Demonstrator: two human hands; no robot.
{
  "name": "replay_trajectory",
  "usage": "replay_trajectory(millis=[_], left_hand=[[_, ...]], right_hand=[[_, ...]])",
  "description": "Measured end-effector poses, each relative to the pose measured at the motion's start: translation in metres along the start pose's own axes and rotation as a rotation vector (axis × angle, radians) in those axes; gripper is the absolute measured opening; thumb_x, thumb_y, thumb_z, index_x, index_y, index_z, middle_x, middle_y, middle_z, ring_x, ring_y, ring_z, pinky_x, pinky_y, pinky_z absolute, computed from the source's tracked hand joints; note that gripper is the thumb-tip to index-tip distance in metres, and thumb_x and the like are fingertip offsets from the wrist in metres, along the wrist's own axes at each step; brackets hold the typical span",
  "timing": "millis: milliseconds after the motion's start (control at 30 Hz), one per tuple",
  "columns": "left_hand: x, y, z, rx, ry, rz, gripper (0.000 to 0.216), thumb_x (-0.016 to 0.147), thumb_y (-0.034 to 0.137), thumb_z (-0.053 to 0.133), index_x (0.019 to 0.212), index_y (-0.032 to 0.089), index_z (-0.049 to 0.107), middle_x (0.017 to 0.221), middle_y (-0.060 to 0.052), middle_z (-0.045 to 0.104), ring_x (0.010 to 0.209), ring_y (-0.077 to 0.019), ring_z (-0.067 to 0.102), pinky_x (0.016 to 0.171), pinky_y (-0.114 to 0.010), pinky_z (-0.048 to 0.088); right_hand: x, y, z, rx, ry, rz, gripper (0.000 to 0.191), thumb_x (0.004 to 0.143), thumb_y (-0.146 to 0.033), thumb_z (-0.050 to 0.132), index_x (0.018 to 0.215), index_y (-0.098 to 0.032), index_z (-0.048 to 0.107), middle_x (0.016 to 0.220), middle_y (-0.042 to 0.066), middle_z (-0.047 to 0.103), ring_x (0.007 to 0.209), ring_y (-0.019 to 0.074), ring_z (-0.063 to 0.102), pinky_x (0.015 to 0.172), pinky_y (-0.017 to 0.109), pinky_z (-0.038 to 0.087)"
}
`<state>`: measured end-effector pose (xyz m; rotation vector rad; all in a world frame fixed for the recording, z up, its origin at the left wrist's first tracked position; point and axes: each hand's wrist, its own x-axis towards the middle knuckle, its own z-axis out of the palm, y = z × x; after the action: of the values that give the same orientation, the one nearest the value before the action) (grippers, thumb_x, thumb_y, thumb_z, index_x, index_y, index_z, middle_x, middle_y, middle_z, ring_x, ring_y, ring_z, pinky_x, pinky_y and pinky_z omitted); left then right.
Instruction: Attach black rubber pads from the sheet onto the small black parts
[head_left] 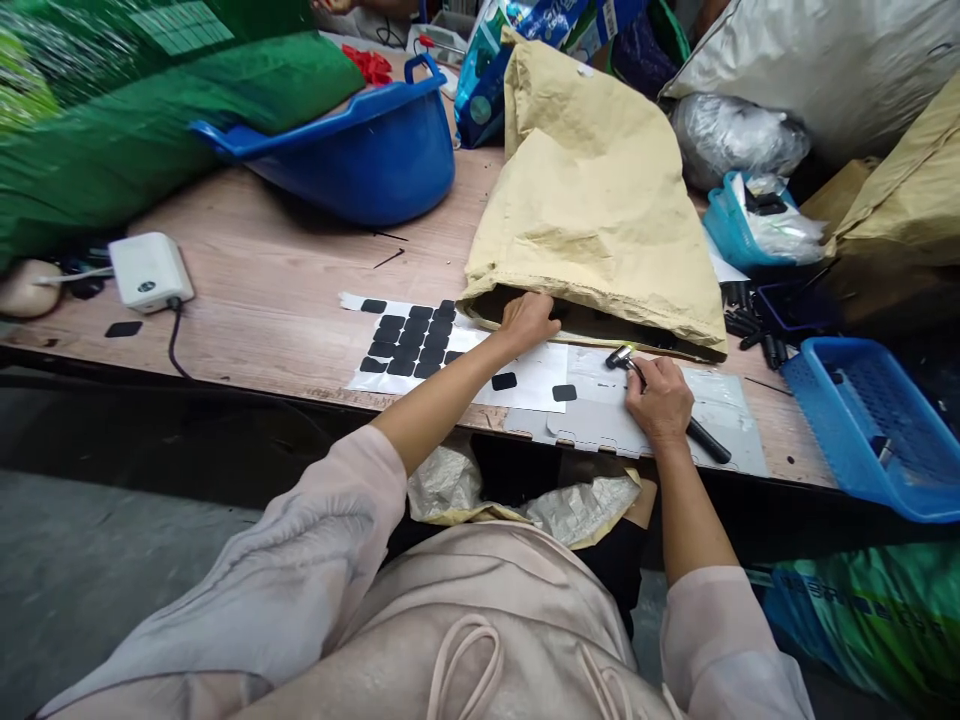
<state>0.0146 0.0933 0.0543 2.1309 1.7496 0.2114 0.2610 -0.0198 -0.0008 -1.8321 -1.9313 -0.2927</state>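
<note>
By the table's front edge [255, 365], our right hand [660, 398] grasps a hammer [706, 438]; our left hand [528, 322] reaches inside a bag [592, 210], grip impossible to tell.

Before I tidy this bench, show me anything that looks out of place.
One black patch lies alone in front of the white box, well apart from the rows of black patches on the white paper, so it looks stray. Two loose patches lie between those rows and the hammer in the right hand.
</note>
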Motion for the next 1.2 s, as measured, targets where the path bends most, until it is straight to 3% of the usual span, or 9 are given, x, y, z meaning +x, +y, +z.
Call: replay_trajectory(millis=[167, 300, 467, 733, 900, 1000, 1200], left_hand=[[-0.044, -0.008, 0.012, -0.128, 0.051, 0.302, 0.017, 0.089, 0.026, 0.068, 0.104, 0.020, 0.072, 0.108, -0.009, 0.071, 0.107, -0.0268, 0.063, 0.089, -0.035, 0.051], [-0.057, -0.011, 0.035, -0.218, 0.066, 0.405, 0.014, 0.089, 0.026, 0.070, 0.102, 0.020, 0.072, 0.104, -0.007, 0.069, 0.101, -0.0251, 0.061, 0.089, -0.036, 0.050], [-0.053, -0.015, 0.054, -0.364, 0.116, 0.386, 0.016, 0.086, 0.028, 0.074, 0.100, 0.021, 0.075, 0.098, -0.005, 0.068, 0.099, -0.0247, 0.061, 0.088, -0.037, 0.049], [-0.053, -0.014, 0.050, -0.496, 0.080, 0.290, 0.018, 0.080, 0.026, 0.079, 0.096, 0.021, 0.077, 0.095, -0.004, 0.068, 0.095, -0.0230, 0.062, 0.085, -0.035, 0.050], [-0.053, -0.011, 0.049, -0.510, 0.072, 0.246, 0.017, 0.077, 0.024, 0.081, 0.093, 0.021, 0.077, 0.097, -0.003, 0.069, 0.097, -0.0231, 0.062, 0.086, -0.035, 0.050], [-0.053, -0.009, 0.049, -0.519, 0.075, 0.229, 0.015, 0.076, 0.022, 0.082, 0.091, 0.021, 0.078, 0.096, -0.003, 0.069, 0.098, -0.0225, 0.063, 0.088, -0.035, 0.050], [-0.053, -0.007, 0.051, -0.513, 0.098, 0.238, 0.013, 0.076, 0.023, 0.081, 0.089, 0.021, 0.079, 0.097, -0.003, 0.070, 0.098, -0.0222, 0.064, 0.088, -0.035, 0.051]], right_hand=[[0.000, 0.001, 0.001, -0.015, 0.009, -0.002, 0.024, 0.094, -0.028, 0.057, 0.107, -0.022, 0.075, 0.095, 0.009, 0.066, 0.093, 0.0244, 0.056, 0.079, 0.034, 0.044], [0.000, 0.002, 0.002, -0.014, 0.010, -0.004, 0.025, 0.094, -0.029, 0.057, 0.108, -0.022, 0.076, 0.095, 0.009, 0.065, 0.093, 0.0245, 0.055, 0.078, 0.034, 0.043], [0.000, 0.003, 0.002, -0.004, 0.000, 0.004, 0.025, 0.095, -0.029, 0.056, 0.109, -0.022, 0.075, 0.096, 0.009, 0.064, 0.094, 0.0246, 0.054, 0.078, 0.034, 0.043], [0.003, 0.007, -0.002, 0.028, 0.010, -0.038, 0.027, 0.096, -0.029, 0.055, 0.110, -0.023, 0.077, 0.092, 0.008, 0.069, 0.092, 0.0241, 0.059, 0.080, 0.034, 0.047], [0.004, -0.023, -0.021, 0.097, 0.048, -0.033, 0.035, 0.102, -0.034, 0.049, 0.125, -0.025, 0.074, 0.100, 0.007, 0.071, 0.091, 0.0205, 0.063, 0.074, 0.030, 0.045], [0.005, -0.045, -0.030, 0.161, -0.012, -0.060, 0.037, 0.104, -0.037, 0.047, 0.129, -0.027, 0.073, 0.100, 0.006, 0.071, 0.087, 0.0184, 0.063, 0.069, 0.028, 0.044], [0.007, -0.067, -0.029, 0.239, -0.065, -0.135, 0.040, 0.106, -0.036, 0.043, 0.131, -0.024, 0.072, 0.102, 0.009, 0.072, 0.094, 0.0208, 0.066, 0.078, 0.030, 0.050]])
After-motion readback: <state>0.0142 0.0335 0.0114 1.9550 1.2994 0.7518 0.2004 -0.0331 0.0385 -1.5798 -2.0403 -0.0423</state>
